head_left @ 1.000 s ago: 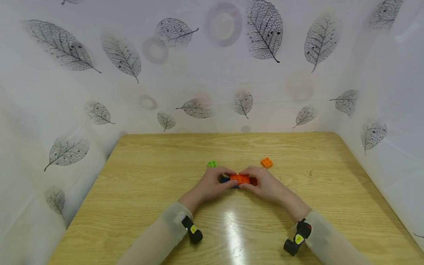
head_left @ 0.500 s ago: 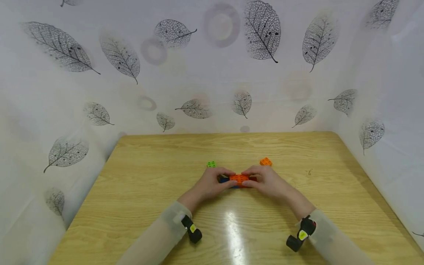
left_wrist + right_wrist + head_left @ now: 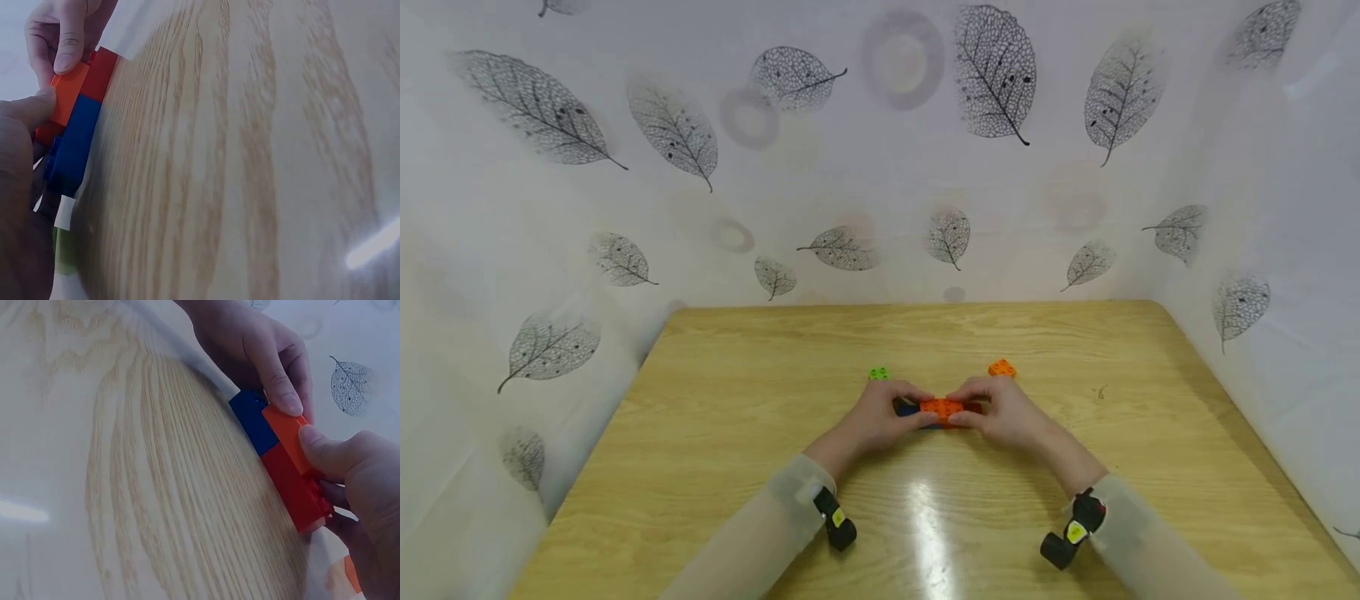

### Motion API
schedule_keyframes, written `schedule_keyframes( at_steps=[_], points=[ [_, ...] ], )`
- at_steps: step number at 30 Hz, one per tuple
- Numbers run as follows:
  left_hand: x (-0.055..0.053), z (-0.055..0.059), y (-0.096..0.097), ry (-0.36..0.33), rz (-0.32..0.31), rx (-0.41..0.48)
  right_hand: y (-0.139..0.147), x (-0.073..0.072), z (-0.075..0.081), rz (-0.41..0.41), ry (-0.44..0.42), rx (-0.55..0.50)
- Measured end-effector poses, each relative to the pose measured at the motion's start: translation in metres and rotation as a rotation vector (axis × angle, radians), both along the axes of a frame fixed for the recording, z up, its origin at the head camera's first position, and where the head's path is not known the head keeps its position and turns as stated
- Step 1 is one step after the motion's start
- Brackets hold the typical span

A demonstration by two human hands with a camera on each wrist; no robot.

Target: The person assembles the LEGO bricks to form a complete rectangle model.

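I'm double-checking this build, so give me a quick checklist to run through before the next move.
1. Blue brick and red brick meet end to end: ok.
2. Top orange brick spans their joint: ok.
3. Left hand and right hand both on the top orange brick: ok, each pinching it.
4. Top orange brick fully pressed down: cannot tell; fingers hide part of the seam.
5. Green brick and loose orange brick apart from the build: ok, both beyond it.

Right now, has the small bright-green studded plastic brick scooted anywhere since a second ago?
No. Measured against the brown wooden table's back edge, the green brick sits in the same place as before, just beyond the left hand.
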State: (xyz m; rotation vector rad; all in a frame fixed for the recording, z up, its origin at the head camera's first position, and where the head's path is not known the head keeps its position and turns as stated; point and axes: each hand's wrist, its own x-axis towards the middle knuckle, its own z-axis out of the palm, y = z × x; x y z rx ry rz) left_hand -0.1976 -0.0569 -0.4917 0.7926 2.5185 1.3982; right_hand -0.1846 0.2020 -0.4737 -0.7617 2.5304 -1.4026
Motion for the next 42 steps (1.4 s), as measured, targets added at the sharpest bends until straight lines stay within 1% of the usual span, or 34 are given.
schedule_keyframes(
  at_steps=[5, 9, 15, 21, 28, 32, 37, 42],
  points=[
    [0.001, -0.003, -0.001, 0.002, -0.009, 0.020, 0.001, -0.001, -0.006, 0.001, -0.039, -0.022],
    [0.000, -0.003, -0.001, 0.016, -0.014, 0.019, 0.002, -0.002, -0.006, -0.001, -0.039, -0.017],
    [0.000, 0.000, 0.000, 0.011, -0.008, 0.001, 0.003, -0.002, -0.001, 0.000, -0.013, 0.038],
    [0.001, 0.003, -0.001, -0.003, -0.004, -0.007, 0.002, -0.003, 0.005, 0.021, 0.019, 0.078],
    [0.001, 0.001, -0.001, -0.003, -0.009, 0.002, 0.010, -0.004, 0.011, -0.022, 0.029, 0.075],
    [0.002, -0.001, 0.000, -0.002, 0.001, 0.011, 0.017, -0.005, 0.014, -0.037, 0.067, 0.082],
    [0.002, -0.001, 0.001, -0.014, 0.012, 0.019, 0.028, -0.007, 0.016, -0.069, 0.140, 0.088],
    [0.003, 0.000, 0.002, -0.017, 0.013, 0.015, 0.040, -0.008, 0.021, -0.099, 0.166, 0.084]
  ],
)
